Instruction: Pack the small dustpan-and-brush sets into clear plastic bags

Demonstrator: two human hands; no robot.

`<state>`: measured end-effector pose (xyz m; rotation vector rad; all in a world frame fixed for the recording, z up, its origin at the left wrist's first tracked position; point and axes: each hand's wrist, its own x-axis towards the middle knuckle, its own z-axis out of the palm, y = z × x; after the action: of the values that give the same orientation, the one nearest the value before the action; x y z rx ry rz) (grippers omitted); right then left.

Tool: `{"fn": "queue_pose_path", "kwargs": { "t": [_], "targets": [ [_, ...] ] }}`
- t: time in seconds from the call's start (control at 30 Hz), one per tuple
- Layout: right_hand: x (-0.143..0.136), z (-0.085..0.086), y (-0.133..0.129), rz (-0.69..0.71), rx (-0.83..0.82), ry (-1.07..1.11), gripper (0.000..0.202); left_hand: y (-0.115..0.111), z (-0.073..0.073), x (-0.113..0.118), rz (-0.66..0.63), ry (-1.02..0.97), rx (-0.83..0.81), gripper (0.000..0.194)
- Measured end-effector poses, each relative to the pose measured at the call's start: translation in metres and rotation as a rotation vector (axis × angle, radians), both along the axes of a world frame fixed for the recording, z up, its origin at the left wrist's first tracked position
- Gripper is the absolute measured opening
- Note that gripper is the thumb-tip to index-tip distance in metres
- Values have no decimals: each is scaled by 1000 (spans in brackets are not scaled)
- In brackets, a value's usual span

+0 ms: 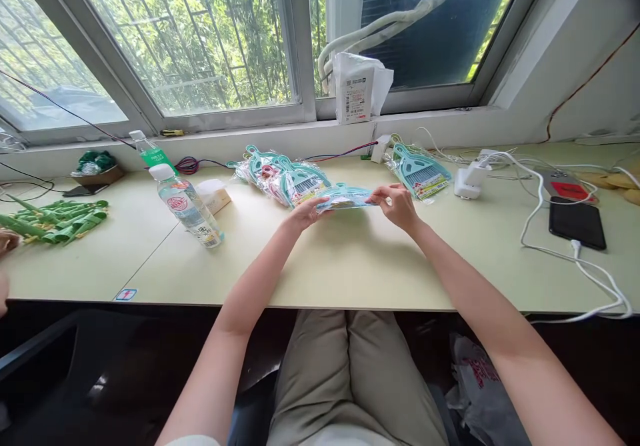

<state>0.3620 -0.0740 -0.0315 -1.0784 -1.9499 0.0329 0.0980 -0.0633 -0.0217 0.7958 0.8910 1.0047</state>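
Note:
Between my two hands, a wrapped teal dustpan-and-brush pack [347, 197] is held up a little over the table, tilted nearly edge-on. My left hand [306, 213] grips its left end, thumb on top. The fingertips of my right hand [394, 204] pinch its right end. Behind my left hand lies a pile of similar teal packs [283, 174] in clear plastic. Another such pack [419, 169] rests behind and to the right of my right hand.
Two bottles [186, 206] and a small white box [213, 196] stand to the left. Green stalk-like pieces [63, 223] lie near another person's hand [7, 241] at the far left. A charger [470, 178], white cables and a phone [577, 223] are on the right.

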Motion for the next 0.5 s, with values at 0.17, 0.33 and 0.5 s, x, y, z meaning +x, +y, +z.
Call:
{"fn": "queue_pose_path", "kwargs": {
  "t": [0.17, 0.33, 0.5],
  "targets": [
    [-9, -9, 3, -9, -46, 128, 21, -4, -4, 2, -55, 97, 49, 54],
    [-9, -18, 9, -18, -80, 267, 23, -7, -11, 14, -22, 78, 47, 56],
    [1, -6, 3, 153, -139, 183, 41, -6, -18, 23, 115, 68, 40, 46]
  ]
}}
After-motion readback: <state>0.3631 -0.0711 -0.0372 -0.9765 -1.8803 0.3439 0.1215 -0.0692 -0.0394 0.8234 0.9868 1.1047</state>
